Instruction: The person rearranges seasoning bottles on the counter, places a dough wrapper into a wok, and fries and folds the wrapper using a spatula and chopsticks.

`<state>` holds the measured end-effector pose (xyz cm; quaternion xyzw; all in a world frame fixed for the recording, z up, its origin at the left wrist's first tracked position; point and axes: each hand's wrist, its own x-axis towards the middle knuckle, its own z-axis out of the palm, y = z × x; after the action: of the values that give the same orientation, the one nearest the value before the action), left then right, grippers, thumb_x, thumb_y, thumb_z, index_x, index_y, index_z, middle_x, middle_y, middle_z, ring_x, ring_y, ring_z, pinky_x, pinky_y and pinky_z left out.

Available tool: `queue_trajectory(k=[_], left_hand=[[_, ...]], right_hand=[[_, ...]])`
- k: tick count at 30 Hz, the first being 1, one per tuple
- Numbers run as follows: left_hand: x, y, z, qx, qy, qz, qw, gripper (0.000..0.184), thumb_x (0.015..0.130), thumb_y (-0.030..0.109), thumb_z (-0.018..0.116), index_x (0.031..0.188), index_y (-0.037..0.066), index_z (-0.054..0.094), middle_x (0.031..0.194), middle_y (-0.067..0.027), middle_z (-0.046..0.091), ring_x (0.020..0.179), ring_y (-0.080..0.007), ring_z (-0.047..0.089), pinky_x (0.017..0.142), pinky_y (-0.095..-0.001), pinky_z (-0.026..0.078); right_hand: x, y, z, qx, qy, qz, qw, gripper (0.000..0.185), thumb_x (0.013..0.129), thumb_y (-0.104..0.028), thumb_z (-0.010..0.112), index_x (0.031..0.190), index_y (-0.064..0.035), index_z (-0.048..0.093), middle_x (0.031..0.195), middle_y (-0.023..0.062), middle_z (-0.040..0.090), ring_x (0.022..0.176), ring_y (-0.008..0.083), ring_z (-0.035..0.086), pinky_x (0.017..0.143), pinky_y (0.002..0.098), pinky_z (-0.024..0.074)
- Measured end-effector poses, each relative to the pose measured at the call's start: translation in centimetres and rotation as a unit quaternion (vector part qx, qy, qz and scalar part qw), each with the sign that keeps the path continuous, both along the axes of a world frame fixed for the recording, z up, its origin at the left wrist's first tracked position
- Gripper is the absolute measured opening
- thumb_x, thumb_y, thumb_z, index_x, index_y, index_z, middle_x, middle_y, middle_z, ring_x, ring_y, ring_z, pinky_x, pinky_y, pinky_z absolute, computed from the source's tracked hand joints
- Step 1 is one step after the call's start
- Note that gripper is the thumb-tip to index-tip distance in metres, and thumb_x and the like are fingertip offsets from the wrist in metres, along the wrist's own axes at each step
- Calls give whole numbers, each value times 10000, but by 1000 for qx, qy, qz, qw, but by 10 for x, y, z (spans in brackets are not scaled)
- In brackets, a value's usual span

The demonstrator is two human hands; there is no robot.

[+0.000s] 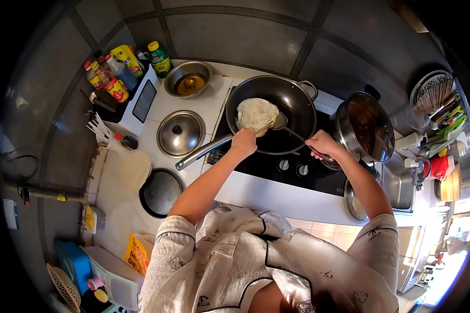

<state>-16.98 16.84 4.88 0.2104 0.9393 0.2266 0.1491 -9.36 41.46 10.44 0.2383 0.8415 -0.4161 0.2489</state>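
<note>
A pale, round flatbread (257,113) with a browned lower edge is in the dark wok (297,94) on the hob. My left hand (244,142) is closed at the wok's near rim, its fingers at the flatbread's lower edge and appearing to pinch it. The wok's long handle (203,152) runs out to the left beneath that hand. In my right hand (322,145) is the thin handle of a metal spatula (281,121). The spatula's head lies in the wok beside the flatbread, partly against its right edge.
Right of the wok stands a steel pot (344,125) with a glass lid, then the sink (399,182). On the left are a metal lid (180,133), a bowl of brown liquid (189,81), a black pan (162,194) and sauce bottles (109,83). Hob knobs (292,167) face me.
</note>
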Motion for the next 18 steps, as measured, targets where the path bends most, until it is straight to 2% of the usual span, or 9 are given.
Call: queue_trajectory(k=[4, 9, 18], left_hand=[[2, 0, 1, 2, -2, 15, 1000, 194, 645, 18, 586, 823, -55, 569, 842, -247, 595, 828, -375, 588, 722, -415, 493], [3, -2, -1, 13, 5, 12, 1000, 192, 646, 17, 584, 826, -49, 574, 842, -247, 596, 828, -375, 588, 724, -413, 493], [4, -3, -4, 20, 7, 18, 1000, 172, 637, 18, 592, 797, -48, 588, 794, -246, 599, 807, -376, 592, 717, -413, 493]], right_hand=[[5, 9, 21, 38, -31, 20, 999, 292, 796, -159, 534, 597, 54, 522, 542, 129, 563, 411, 171, 539, 356, 285, 434], [-3, -1, 3, 21, 11, -1, 1000, 288, 777, -154, 540, 579, 54, 517, 540, 142, 563, 417, 184, 555, 358, 291, 443], [-15, 11, 12, 13, 5, 33, 999, 295, 766, -116, 532, 554, 86, 492, 504, 176, 539, 355, 208, 511, 306, 315, 387]])
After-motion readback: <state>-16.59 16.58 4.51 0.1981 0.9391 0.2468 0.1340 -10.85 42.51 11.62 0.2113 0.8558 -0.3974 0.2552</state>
